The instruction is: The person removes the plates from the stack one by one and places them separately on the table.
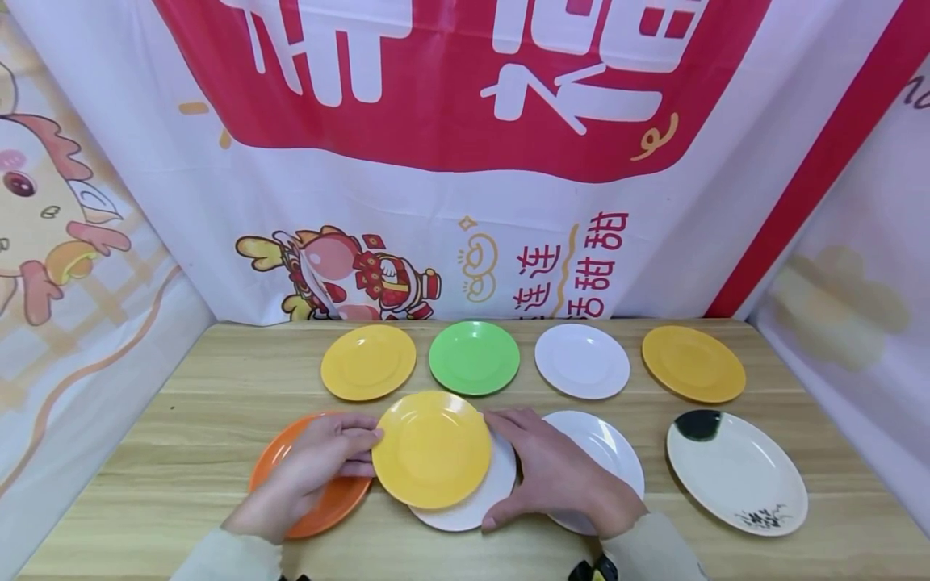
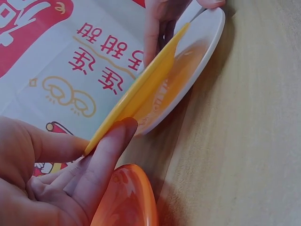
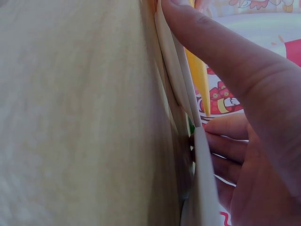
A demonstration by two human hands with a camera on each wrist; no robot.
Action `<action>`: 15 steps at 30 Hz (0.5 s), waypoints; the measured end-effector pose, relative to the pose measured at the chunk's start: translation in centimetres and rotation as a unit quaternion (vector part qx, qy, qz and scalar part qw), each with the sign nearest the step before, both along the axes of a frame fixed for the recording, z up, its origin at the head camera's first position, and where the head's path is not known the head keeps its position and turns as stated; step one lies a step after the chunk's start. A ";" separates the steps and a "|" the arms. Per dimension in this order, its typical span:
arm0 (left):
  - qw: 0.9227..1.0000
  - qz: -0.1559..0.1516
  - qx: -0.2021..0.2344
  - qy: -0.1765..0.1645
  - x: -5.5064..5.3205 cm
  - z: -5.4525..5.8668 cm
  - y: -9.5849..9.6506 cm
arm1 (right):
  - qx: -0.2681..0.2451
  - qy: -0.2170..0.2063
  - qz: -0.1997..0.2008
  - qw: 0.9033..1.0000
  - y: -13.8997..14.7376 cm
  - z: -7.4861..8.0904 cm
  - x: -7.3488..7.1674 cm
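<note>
My left hand (image 1: pixel 320 456) pinches a yellow plate (image 1: pixel 432 452) by its left edge, thumb on one face and fingers under the other. In the left wrist view the yellow plate (image 2: pixel 136 99) is tilted above a white plate (image 2: pixel 211 44), overlapping part of it. My right hand (image 1: pixel 545 468) spreads around the right side of that white plate (image 1: pixel 465 508), its thumb at the near rim and its fingertips close to the yellow plate's right edge. An orange plate (image 1: pixel 330 508) lies beneath my left hand, and another white plate (image 1: pixel 617 452) lies partly hidden under my right wrist.
Along the back of the wooden table (image 1: pixel 189 460) lie a yellow plate (image 1: pixel 369 363), a green plate (image 1: pixel 475 359), a white plate (image 1: pixel 583 361) and an orange-yellow plate (image 1: pixel 693 365). At the right is an oval patterned plate (image 1: pixel 734 468). A printed cloth (image 1: pixel 465 153) hangs behind.
</note>
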State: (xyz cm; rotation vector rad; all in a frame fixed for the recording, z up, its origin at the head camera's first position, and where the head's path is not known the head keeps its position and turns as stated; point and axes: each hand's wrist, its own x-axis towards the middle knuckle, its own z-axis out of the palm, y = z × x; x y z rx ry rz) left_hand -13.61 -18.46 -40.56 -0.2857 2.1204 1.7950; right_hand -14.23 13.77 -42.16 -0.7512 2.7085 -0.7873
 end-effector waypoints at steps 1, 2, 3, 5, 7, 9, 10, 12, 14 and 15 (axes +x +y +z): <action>1.000 0.005 -0.001 -0.002 0.0 0.0 -0.1 | 0.001 0.000 0.000 1.000 0.0 0.0 0.0; 1.000 0.009 -0.001 -0.003 0.0 0.0 -0.1 | 0.002 0.000 0.000 1.000 0.0 0.0 0.0; 1.000 0.013 0.000 -0.004 0.0 0.0 -0.2 | 0.002 0.001 0.000 1.000 0.0 0.0 0.0; 1.000 0.017 0.001 -0.003 -0.1 0.0 -0.2 | 0.003 0.002 0.000 1.000 0.0 0.0 0.0; 1.000 0.019 0.004 0.000 -0.1 0.0 -0.3 | 0.003 0.003 0.000 1.000 0.0 0.0 0.0; 1.000 0.020 0.009 0.002 0.0 0.1 -0.4 | 0.003 0.003 0.000 1.000 0.0 0.0 0.0; 1.000 0.020 0.011 0.003 -0.1 0.1 -0.4 | 0.003 0.004 0.000 1.000 0.0 0.0 0.0; 1.000 0.023 0.016 0.003 -0.1 0.2 -0.5 | 0.001 0.004 0.001 1.000 0.0 0.0 0.1; 1.000 0.023 0.020 0.002 -0.1 0.3 -0.7 | 0.001 0.005 0.001 1.000 0.1 0.0 0.1; 0.999 0.023 0.022 0.002 -0.2 0.3 -0.8 | 0.001 0.005 0.001 1.000 0.1 0.1 0.1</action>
